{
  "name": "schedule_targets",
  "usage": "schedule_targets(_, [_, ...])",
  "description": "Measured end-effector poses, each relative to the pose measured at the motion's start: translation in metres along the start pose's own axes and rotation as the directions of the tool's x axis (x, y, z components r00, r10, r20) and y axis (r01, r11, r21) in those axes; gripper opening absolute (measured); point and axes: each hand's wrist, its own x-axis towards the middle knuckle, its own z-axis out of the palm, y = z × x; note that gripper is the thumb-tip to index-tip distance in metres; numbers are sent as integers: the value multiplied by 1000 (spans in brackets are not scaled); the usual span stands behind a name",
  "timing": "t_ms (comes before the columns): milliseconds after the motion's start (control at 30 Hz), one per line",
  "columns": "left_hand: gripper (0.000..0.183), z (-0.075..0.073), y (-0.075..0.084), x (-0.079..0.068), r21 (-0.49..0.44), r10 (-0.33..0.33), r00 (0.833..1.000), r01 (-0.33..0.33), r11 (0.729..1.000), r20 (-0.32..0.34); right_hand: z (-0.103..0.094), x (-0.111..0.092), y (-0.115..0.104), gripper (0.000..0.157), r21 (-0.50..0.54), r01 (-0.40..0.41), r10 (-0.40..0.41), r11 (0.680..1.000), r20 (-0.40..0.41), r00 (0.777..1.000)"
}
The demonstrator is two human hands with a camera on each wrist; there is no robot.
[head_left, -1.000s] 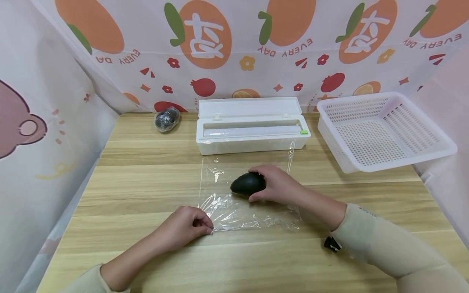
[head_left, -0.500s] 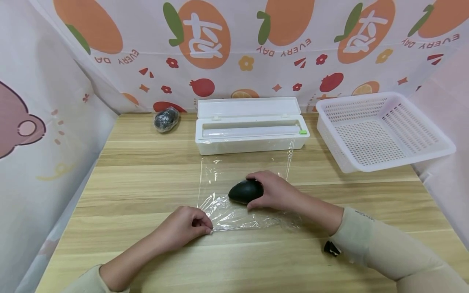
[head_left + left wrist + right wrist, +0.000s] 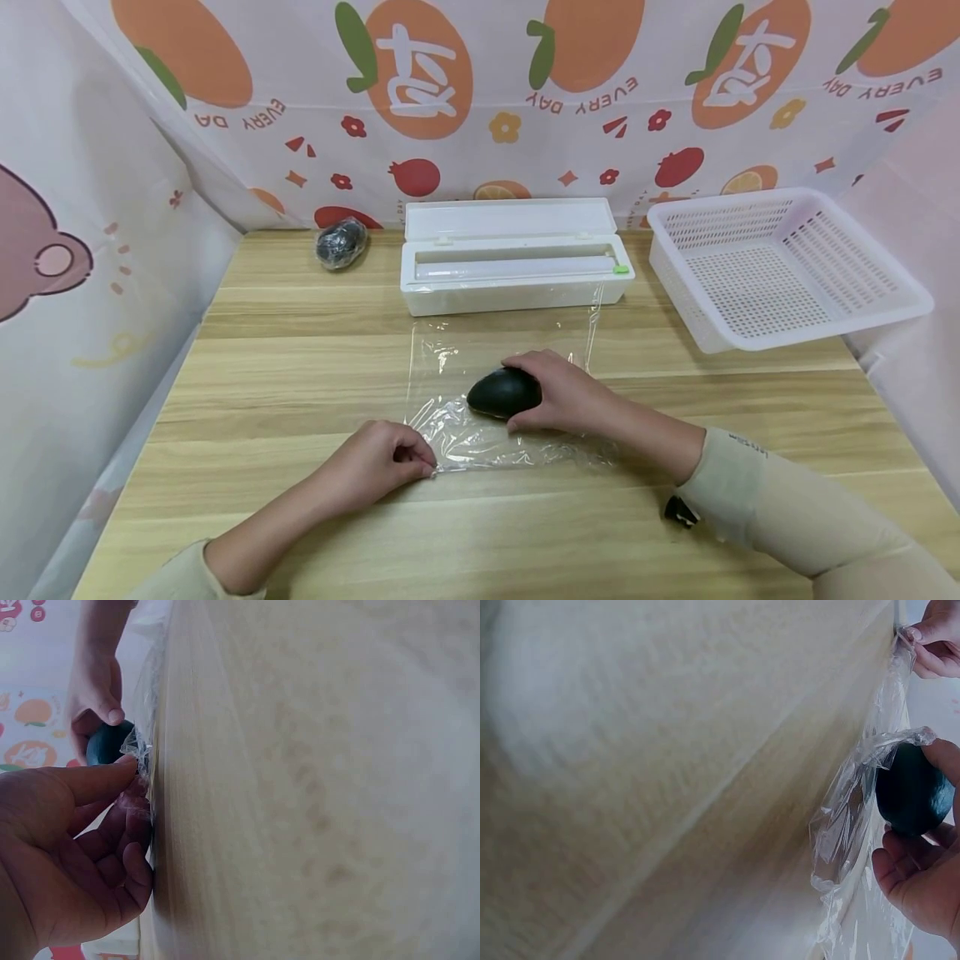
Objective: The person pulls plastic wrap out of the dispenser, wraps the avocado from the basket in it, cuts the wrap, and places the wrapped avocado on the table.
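A dark green, glossy avocado (image 3: 501, 393) rests over a stretched sheet of cling film (image 3: 480, 454) on the wooden table. My right hand (image 3: 562, 392) grips it from the right, thumb on the near side and fingers on the far side. A pale line shows along its lower edge; its underside is hidden. In the right wrist view, crumpled film reaches up to the avocado (image 3: 911, 791) near the thumb tip. At the sheet's near left corner my left hand (image 3: 382, 462) pinches the film between thumb and forefinger, with the other fingers curled, as the left wrist view shows.
The film runs from a white dispenser box (image 3: 517, 300) with raised lid and green slider (image 3: 621, 269). A white perforated basket (image 3: 825, 329) stands at the back right. A film-wrapped dark item (image 3: 341, 243) lies back left. A small black object (image 3: 681, 511) sits by the right sleeve.
The right hand has brought the avocado slightly nearer and a touch left over the film. My left hand has stayed at the film's corner.
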Motion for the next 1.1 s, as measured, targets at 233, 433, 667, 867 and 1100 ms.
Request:
schedule_targets(233, [11, -1, 0, -1, -4, -11, 1000, 11, 1000, -4, 0, -1, -1, 76, 13, 33, -33, 999, 8, 999])
schedule_targets(433, [11, -2, 1, -1, -18, -3, 1000, 3, 1000, -9, 1, -4, -2, 78, 38, 5, -6, 999, 17, 1000])
schedule_targets(667, [7, -4, 3, -1, -34, -18, 1000, 17, 999, -11, 0, -8, -3, 70, 59, -13, 13, 998, 1, 1000])
schedule_targets(867, [5, -10, 9, -1, -35, -41, 998, 39, 999, -44, 0, -10, -3, 68, 62, 16, -15, 998, -11, 1000])
schedule_targets(1100, [6, -23, 23, 12, -29, -19, 988, 15, 999, -151, -1, -11, 0, 67, 59, 38, -37, 998, -13, 999])
